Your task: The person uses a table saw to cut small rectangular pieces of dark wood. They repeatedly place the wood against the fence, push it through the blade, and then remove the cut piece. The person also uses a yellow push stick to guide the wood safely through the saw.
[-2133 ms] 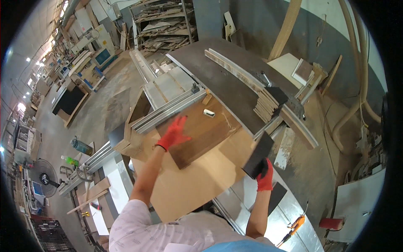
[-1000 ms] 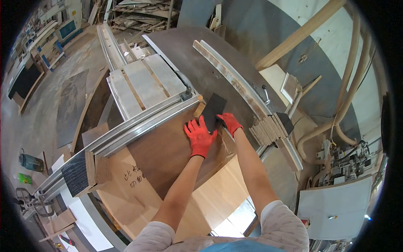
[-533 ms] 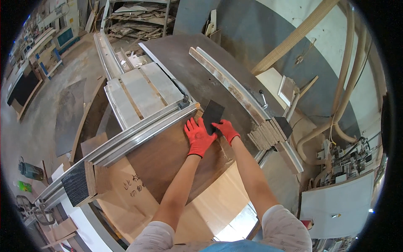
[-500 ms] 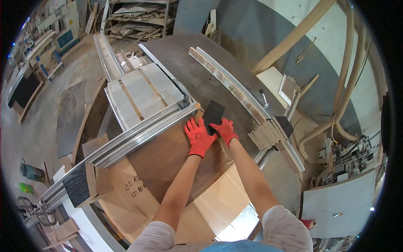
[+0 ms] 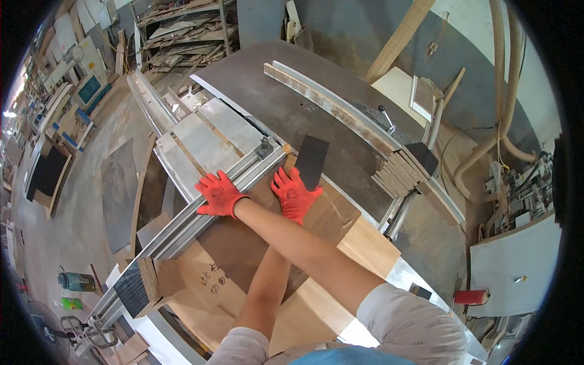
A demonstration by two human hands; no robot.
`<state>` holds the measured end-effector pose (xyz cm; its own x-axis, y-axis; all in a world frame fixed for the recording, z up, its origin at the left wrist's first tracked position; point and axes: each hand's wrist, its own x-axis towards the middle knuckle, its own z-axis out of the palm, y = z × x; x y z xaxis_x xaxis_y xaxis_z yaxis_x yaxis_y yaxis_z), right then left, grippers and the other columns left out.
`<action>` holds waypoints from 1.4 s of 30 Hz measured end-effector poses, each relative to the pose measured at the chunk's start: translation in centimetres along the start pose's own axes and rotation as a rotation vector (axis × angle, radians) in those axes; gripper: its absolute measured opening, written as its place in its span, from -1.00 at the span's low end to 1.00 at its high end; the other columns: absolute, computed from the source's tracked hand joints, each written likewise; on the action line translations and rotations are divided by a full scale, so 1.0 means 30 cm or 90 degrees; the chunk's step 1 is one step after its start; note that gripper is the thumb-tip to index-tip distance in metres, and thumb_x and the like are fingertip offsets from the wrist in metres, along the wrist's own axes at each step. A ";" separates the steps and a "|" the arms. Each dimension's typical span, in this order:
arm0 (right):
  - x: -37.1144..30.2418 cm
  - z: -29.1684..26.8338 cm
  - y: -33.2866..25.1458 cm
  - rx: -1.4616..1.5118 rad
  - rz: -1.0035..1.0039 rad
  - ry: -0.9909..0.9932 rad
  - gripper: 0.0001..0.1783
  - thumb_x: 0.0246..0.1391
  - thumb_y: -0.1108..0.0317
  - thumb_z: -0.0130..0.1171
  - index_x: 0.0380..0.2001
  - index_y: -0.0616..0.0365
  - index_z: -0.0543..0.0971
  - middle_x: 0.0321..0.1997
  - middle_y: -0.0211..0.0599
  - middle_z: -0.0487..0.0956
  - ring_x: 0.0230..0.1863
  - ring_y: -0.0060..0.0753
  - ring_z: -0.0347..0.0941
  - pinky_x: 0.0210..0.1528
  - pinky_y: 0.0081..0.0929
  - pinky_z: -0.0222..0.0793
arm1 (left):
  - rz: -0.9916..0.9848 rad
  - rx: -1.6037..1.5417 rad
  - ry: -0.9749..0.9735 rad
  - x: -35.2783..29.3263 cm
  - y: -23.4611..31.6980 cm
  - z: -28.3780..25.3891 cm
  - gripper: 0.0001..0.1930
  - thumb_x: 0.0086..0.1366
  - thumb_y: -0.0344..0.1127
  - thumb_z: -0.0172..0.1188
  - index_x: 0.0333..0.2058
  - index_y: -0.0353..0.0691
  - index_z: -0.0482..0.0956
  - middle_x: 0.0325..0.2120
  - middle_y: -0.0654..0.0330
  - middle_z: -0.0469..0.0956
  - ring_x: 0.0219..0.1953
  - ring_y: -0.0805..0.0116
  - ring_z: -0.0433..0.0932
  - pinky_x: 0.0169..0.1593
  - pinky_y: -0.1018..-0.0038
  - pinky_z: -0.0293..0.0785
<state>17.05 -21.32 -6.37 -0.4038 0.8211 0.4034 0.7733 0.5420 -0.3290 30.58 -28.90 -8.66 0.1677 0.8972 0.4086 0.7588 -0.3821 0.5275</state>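
Observation:
My forearms cross, both hands in red gloves. My left hand is at the near end of a small black rectangular board; its fingers lie along the board's left edge and its thumb is at the near end. To its left, beyond the crossing, my right hand lies with spread fingers on the silver metal rail and holds nothing. Under my left hand is a brown wooden panel on the saw table. The board's far part lies over the dark tabletop.
A long fence crosses the tabletop on the right, with a board stack at its near end. Another stack sits at the rail's near left. A pale sliding table is beyond the rail. Shelves hold offcuts behind.
My right hand has left the black board and crossed over my left forearm to the rail. My left hand stays at the board. The view has shifted slightly.

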 end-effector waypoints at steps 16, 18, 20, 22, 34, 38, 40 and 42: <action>0.038 0.096 0.047 0.028 0.064 -0.149 -0.18 0.16 -0.42 0.18 0.23 -0.01 0.56 0.31 -0.23 0.50 0.48 -0.11 0.21 0.66 0.16 -0.43 | 0.012 -0.025 0.028 0.040 -0.028 -0.015 -0.09 -0.20 0.22 0.55 0.03 -0.19 0.36 0.16 -0.19 0.39 0.30 -0.22 0.28 0.34 -0.16 0.11; 0.045 0.097 0.029 0.036 0.054 -0.146 -0.19 0.16 -0.41 0.20 0.22 -0.01 0.56 0.30 -0.24 0.50 0.48 -0.11 0.20 0.66 0.17 -0.44 | 0.008 -0.014 0.032 0.043 -0.062 -0.009 -0.09 -0.20 0.23 0.55 0.03 -0.19 0.38 0.17 -0.22 0.39 0.30 -0.23 0.29 0.34 -0.16 0.11; 0.050 0.097 0.025 0.042 0.050 -0.141 -0.20 0.15 -0.40 0.21 0.21 -0.01 0.56 0.28 -0.25 0.51 0.49 -0.12 0.20 0.66 0.18 -0.44 | 0.008 -0.005 0.038 0.048 -0.079 0.002 -0.09 -0.19 0.24 0.54 0.05 -0.18 0.41 0.20 -0.28 0.39 0.29 -0.25 0.30 0.35 -0.16 0.11; 0.055 0.101 0.033 0.047 0.051 -0.135 -0.21 0.14 -0.39 0.23 0.19 -0.01 0.57 0.27 -0.25 0.51 0.49 -0.12 0.19 0.66 0.18 -0.45 | 0.009 -0.004 0.035 0.058 -0.089 0.016 -0.10 -0.19 0.23 0.55 0.04 -0.18 0.40 0.19 -0.28 0.40 0.30 -0.25 0.30 0.34 -0.17 0.11; 0.128 0.149 0.076 0.031 0.041 -0.151 -0.18 0.15 -0.43 0.18 0.23 -0.04 0.56 0.31 -0.25 0.50 0.52 -0.13 0.17 0.65 0.20 -0.46 | -0.007 0.019 0.024 0.138 -0.159 0.065 -0.01 -0.20 0.26 0.58 0.11 -0.20 0.36 0.23 -0.26 0.37 0.32 -0.25 0.28 0.35 -0.18 0.12; 0.152 0.162 0.118 0.036 0.038 -0.124 -0.21 0.15 -0.40 0.21 0.20 -0.02 0.57 0.31 -0.24 0.50 0.50 -0.12 0.19 0.65 0.20 -0.43 | 0.005 0.011 0.022 0.176 -0.169 0.084 -0.01 -0.21 0.26 0.58 0.10 -0.20 0.36 0.23 -0.27 0.37 0.31 -0.26 0.28 0.34 -0.18 0.12; 0.167 0.176 0.116 0.034 0.029 -0.114 -0.22 0.15 -0.39 0.22 0.18 -0.01 0.57 0.29 -0.24 0.51 0.49 -0.12 0.21 0.65 0.20 -0.42 | 0.001 0.016 0.027 0.190 -0.190 0.088 -0.02 -0.21 0.26 0.58 0.09 -0.20 0.36 0.23 -0.28 0.36 0.31 -0.26 0.28 0.34 -0.18 0.12; 0.188 0.191 0.126 0.033 0.026 -0.095 -0.22 0.14 -0.39 0.23 0.17 -0.01 0.58 0.28 -0.24 0.52 0.48 -0.13 0.22 0.65 0.21 -0.41 | 0.001 0.014 0.026 0.211 -0.206 0.086 -0.03 -0.20 0.26 0.58 0.08 -0.20 0.37 0.22 -0.28 0.37 0.32 -0.26 0.28 0.35 -0.18 0.11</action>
<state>14.90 -13.60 -10.22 -0.4438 0.8580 0.2586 0.7661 0.5130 -0.3871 28.58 -20.30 -11.24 0.1436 0.8870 0.4389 0.7726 -0.3777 0.5104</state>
